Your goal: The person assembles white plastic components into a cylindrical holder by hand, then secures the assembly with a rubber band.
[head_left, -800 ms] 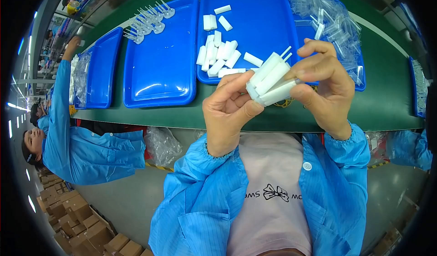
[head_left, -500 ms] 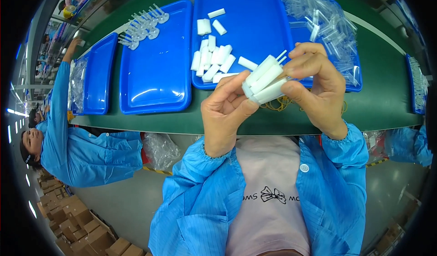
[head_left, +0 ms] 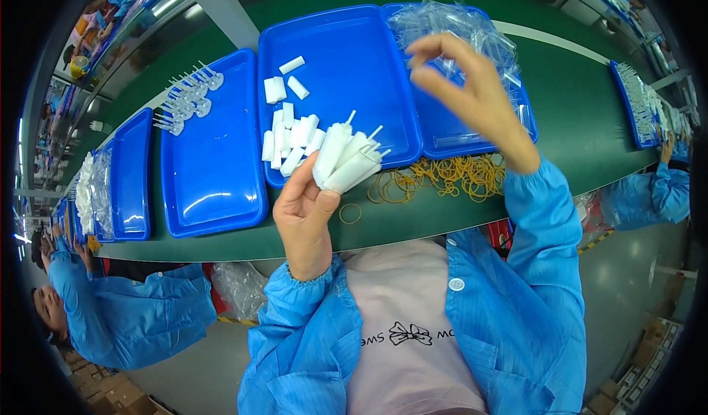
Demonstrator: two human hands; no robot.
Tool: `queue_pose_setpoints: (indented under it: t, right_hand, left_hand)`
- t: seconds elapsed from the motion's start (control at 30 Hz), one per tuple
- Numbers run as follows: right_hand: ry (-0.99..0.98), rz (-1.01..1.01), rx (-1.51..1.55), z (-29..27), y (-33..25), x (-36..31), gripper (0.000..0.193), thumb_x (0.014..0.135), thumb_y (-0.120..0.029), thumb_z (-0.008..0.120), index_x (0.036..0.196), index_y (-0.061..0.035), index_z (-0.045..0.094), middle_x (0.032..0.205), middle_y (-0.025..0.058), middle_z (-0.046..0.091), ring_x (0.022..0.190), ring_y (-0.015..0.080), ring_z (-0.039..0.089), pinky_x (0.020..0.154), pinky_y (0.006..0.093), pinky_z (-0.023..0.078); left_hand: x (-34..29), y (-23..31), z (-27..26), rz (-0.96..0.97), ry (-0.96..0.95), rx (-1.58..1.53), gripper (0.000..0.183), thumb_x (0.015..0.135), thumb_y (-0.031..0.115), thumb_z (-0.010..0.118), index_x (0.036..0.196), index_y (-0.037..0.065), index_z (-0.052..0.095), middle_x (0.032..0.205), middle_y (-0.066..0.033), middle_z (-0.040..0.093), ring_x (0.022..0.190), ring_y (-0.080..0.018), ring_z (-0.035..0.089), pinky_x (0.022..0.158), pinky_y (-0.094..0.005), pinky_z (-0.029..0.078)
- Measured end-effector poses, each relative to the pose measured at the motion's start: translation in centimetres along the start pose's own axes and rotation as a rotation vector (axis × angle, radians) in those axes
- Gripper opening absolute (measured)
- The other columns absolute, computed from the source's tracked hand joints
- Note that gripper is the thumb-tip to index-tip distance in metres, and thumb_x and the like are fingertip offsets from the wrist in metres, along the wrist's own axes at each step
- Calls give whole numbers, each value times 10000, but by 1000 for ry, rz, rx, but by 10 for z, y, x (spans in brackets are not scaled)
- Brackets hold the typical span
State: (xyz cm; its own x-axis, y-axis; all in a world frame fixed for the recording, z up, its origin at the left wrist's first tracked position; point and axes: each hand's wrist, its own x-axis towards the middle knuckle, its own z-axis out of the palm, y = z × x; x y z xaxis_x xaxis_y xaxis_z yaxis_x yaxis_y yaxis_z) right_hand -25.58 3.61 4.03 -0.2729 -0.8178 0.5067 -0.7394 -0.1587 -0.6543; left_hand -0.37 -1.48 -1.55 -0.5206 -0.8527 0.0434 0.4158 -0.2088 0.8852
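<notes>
My left hand (head_left: pixel 304 223) is closed around the base of a cluster of white foam tubes (head_left: pixel 344 158), with thin rods sticking out at its upper end. The hand covers the cluster's lower end. My right hand (head_left: pixel 472 94) is raised over the right-hand blue tray (head_left: pixel 435 148), thumb and fingers apart, with nothing visible between them. Clear plastic pieces (head_left: pixel 490 42) are heaped in that tray. Loose white tubes (head_left: pixel 284 146) lie in the middle blue tray (head_left: pixel 346 39), just beyond my left hand.
Yellow rubber bands (head_left: pixel 464 177) lie on the green table (head_left: pixel 221 247) near its front edge. Clear pronged parts (head_left: pixel 190 99) stand in the left blue tray (head_left: pixel 214 194). A co-worker in a blue smock (head_left: pixel 147 308) is at the left; another blue sleeve (head_left: pixel 649 194) shows at the right.
My right hand has let go of the tube cluster and moved up and away to the right. My left hand keeps the cluster, now lower and farther left. The whole view has shifted.
</notes>
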Motion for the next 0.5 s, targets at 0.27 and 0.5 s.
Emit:
queue_pose_setpoints:
  t: [0.27, 0.5]
  right_hand:
    - [-121, 100, -1017, 2, 102, -7, 320, 773, -281, 674, 976, -62, 559, 782, 109, 654, 822, 291, 611, 717, 411, 421]
    - [-167, 213, -299, -6, 69, -8, 328, 755, -108, 635, 1059, -8, 562, 723, 101, 623, 690, 217, 626, 638, 320, 488]
  left_hand:
    - [-2, 1, 5, -9, -11, -6, 564, 796, 122, 715, 1280, -43, 476, 1251, -174, 540, 1161, -248, 523, 1006, -365, 382]
    - [-1, 10, 10, 15, -25, 83, 631, 822, 134, 678, 1351, -37, 378, 1327, -168, 467, 1210, -255, 482, 1013, -373, 380]
